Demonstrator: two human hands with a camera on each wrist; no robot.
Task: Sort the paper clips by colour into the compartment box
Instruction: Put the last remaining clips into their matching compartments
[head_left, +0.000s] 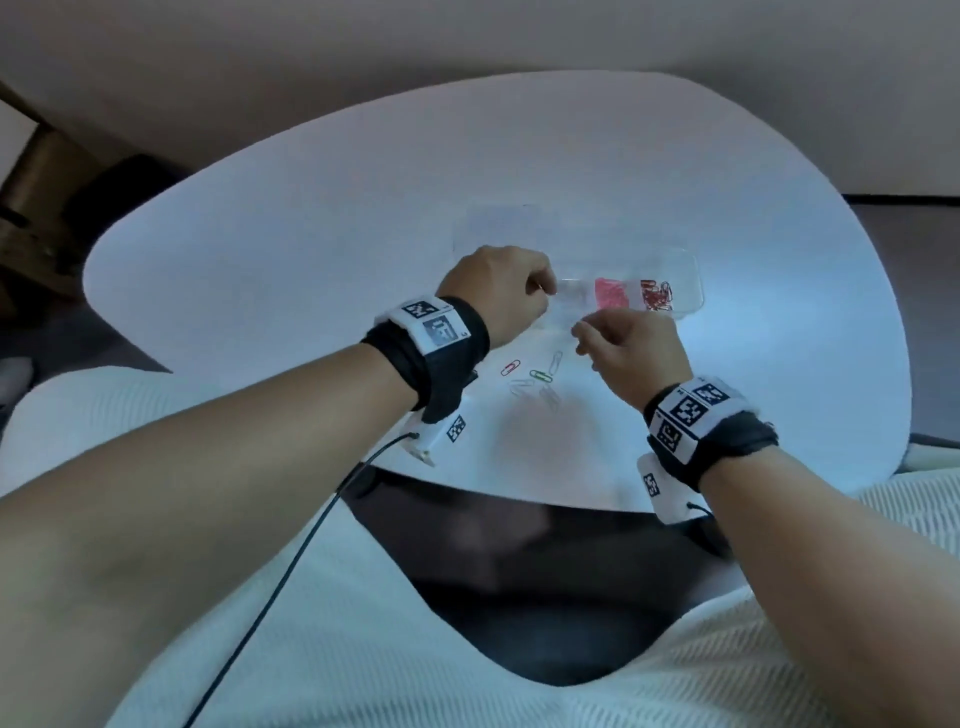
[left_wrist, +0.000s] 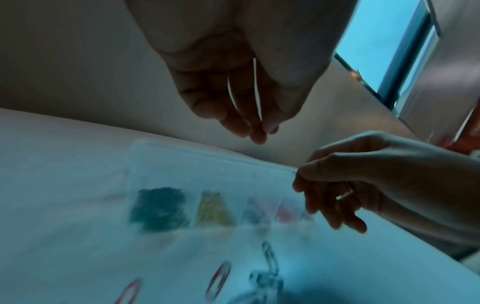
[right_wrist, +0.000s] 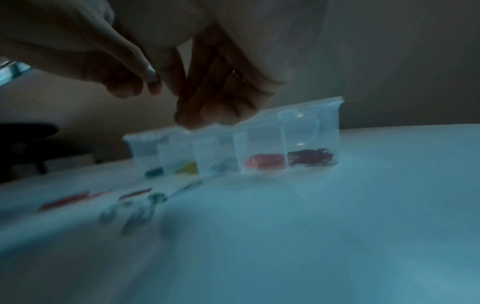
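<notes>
White worktop (head_left: 291, 218) fills the head view, with the clear box (head_left: 688, 270) lying past both hands. Pink clips (head_left: 613, 295) and red clips (head_left: 657, 297) fill its two compartments toward 3 o'clock. The left hand (head_left: 496, 291) is curled at the box's 9 o'clock end; what it holds cannot be told here. The right hand (head_left: 631, 345) hovers at the near edge, fingertips pinched. Loose clips (head_left: 540, 375) lie on the worktop at 6 o'clock of the box.

Left wrist view: the left hand (left_wrist: 233, 82) hangs above the box (left_wrist: 207, 164), fingers loosely bent around a thin white clip (left_wrist: 257, 90). The right hand (left_wrist: 345, 185) hovers at 3 o'clock.

Right wrist view: the right hand (right_wrist: 182, 67) pinches thumb to fingertip above the box (right_wrist: 327, 127); whether a clip sits between them is too blurred to tell.
</notes>
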